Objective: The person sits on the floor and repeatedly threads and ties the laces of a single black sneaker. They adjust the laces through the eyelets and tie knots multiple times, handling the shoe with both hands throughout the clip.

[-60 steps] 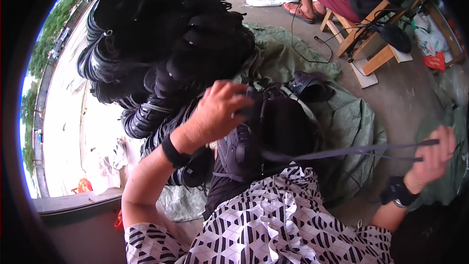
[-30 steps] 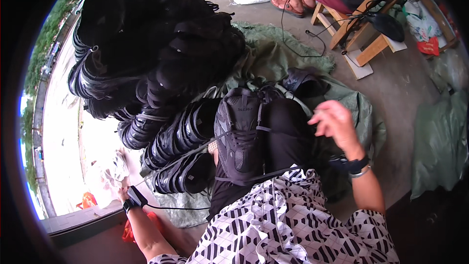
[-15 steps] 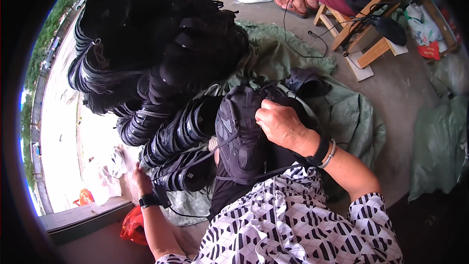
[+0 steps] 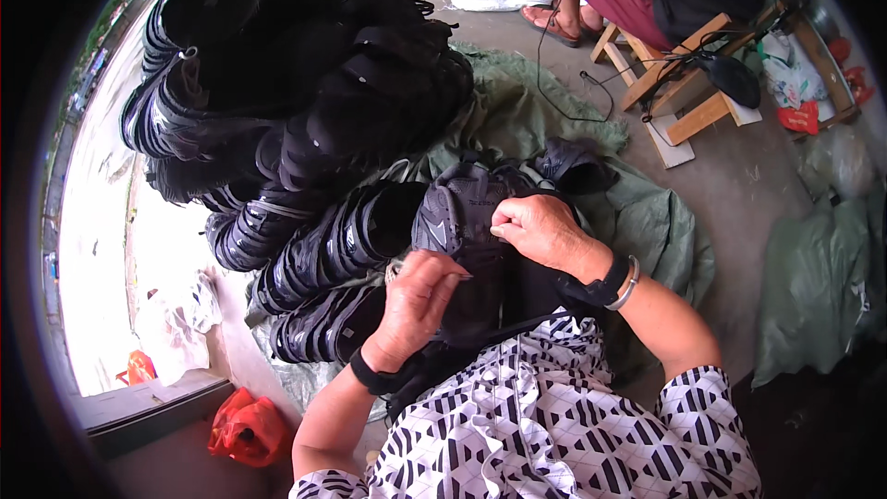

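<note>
A dark grey shoe upper (image 4: pixel 471 208), with an eyelet row and a mesh toe, lies across my lap with its opening away from me. My left hand (image 4: pixel 418 300) is over its near left part, thumb and fingers pinched together. Across from it, my right hand (image 4: pixel 545 236) pinches at the upper's right side, beside the tongue. Whatever sits between the fingertips of either hand is too small to make out. My left hand hides part of the lacing area.
Nested dark shoe uppers (image 4: pixel 323 231) lie in rows to the left, beneath a tall black heap (image 4: pixel 305 65). Another upper (image 4: pixel 575 164) rests on a green sheet (image 4: pixel 661 231). A wooden stool (image 4: pixel 688 83) and a seated person's legs (image 4: pixel 601 0) are at far right. A red bag (image 4: pixel 248 427) lies lower left.
My left hand has come in from the far left, where a lace stretched toward it, to above the upper. My right hand has barely moved, still pinching at the upper's right side.
</note>
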{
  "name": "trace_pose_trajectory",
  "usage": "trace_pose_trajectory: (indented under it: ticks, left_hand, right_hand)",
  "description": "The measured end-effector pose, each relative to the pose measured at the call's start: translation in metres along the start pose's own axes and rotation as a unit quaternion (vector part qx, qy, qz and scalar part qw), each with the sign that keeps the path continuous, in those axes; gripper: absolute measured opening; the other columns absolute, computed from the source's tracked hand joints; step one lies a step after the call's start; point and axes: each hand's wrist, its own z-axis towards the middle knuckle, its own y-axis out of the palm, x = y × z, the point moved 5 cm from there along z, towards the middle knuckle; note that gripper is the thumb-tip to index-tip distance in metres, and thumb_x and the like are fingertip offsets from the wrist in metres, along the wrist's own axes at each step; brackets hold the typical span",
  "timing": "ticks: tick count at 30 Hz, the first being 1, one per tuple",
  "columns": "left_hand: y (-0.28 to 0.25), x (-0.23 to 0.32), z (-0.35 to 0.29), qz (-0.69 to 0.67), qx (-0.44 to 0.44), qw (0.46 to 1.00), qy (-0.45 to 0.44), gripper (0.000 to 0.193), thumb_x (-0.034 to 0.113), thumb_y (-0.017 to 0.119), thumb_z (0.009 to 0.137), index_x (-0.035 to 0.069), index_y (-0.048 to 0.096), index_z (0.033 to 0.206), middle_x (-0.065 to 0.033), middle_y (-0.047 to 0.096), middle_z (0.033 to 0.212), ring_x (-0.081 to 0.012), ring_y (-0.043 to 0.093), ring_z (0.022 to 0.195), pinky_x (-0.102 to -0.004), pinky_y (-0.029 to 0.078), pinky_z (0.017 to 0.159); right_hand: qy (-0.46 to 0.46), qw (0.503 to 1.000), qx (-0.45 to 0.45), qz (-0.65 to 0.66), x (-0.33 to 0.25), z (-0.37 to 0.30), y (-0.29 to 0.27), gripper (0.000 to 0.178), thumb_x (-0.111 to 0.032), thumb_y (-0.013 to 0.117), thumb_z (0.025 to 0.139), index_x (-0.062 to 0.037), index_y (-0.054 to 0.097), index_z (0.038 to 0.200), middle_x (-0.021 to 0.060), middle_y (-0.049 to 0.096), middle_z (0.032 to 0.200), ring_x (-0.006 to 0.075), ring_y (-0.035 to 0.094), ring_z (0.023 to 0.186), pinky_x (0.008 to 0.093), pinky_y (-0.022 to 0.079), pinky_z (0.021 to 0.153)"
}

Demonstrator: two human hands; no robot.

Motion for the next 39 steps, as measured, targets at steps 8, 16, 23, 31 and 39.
trace_pose_trajectory:
  ticks: [8,16,23,31,39]
  left_hand:
    - [0.017,-0.009,-0.011,0.090,-0.029,0.995,0.023,0.006,0.001,0.060,0.087,0.006,0.064,0.088,-0.0084,0.060,0.083,-0.0287,0.059,0.079,-0.0348,0.048,0.071]
    - [0.017,-0.015,-0.013,0.073,-0.037,0.996,0.019,0.006,0.004,0.061,0.086,0.008,0.064,0.088,-0.0059,0.061,0.084,-0.0274,0.058,0.081,-0.0351,0.046,0.070]
    - [0.017,-0.017,-0.015,0.055,-0.020,0.998,0.024,0.004,0.007,0.063,0.086,0.011,0.065,0.088,-0.0028,0.061,0.085,-0.0247,0.058,0.082,-0.0350,0.042,0.070]
    - [0.016,-0.021,-0.014,0.028,-0.026,0.999,0.014,0.004,0.007,0.064,0.086,0.009,0.066,0.089,-0.0049,0.061,0.084,-0.0249,0.058,0.081,-0.0341,0.045,0.071]
    - [0.018,-0.029,-0.017,-0.027,-0.005,0.999,-0.023,0.015,0.003,0.070,0.082,0.007,0.072,0.096,-0.0067,0.062,0.079,-0.0221,0.059,0.077,-0.0333,0.047,0.072]
  right_hand:
    - [0.046,0.999,-0.016,-0.012,0.003,0.002,0.009,0.016,-0.021,0.069,0.082,-0.0051,0.069,0.083,0.0045,0.064,0.065,0.0149,0.061,0.060,0.0302,0.048,0.060]
    - [0.134,0.958,-0.117,0.226,0.020,0.012,0.019,0.014,-0.014,0.071,0.083,-0.0012,0.069,0.085,-0.0007,0.060,0.063,0.0078,0.055,0.058,0.0271,0.046,0.055]
    - [-0.018,0.999,0.042,0.026,0.004,0.000,0.007,0.013,-0.010,0.070,0.081,-0.0014,0.061,0.083,0.0095,0.063,0.066,0.0204,0.060,0.058,0.0331,0.048,0.057]
    - [0.075,0.984,0.004,0.162,-0.011,-0.005,0.020,0.011,-0.014,0.067,0.083,-0.0047,0.060,0.080,0.0125,0.063,0.067,0.0325,0.065,0.067,0.0425,0.050,0.062]
    - [-0.187,0.970,0.107,-0.115,-0.043,-0.002,0.006,0.013,-0.016,0.074,0.074,-0.0136,0.063,0.081,0.0006,0.055,0.081,0.0204,0.058,0.082,0.0372,0.042,0.072]
